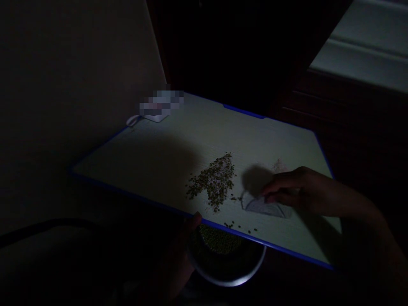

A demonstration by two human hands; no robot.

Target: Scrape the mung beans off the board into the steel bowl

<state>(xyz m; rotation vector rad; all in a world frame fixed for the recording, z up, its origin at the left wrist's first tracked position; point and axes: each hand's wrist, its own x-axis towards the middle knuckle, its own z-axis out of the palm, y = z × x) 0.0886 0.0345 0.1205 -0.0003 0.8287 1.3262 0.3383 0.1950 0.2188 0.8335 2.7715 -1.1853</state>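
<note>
Mung beans [214,182] on a blue-edged board [204,136]

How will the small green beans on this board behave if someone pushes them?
The small green beans will probably roll and scatter easily, since they look rounded. A few already lie apart from the pile, near the board's blue edge. Each is likely very light, so even a gentle push could move many.

Bean heap [213,182] on board [255,131], folded paper [264,208] to its right, bowl [232,283] before the board
</note>
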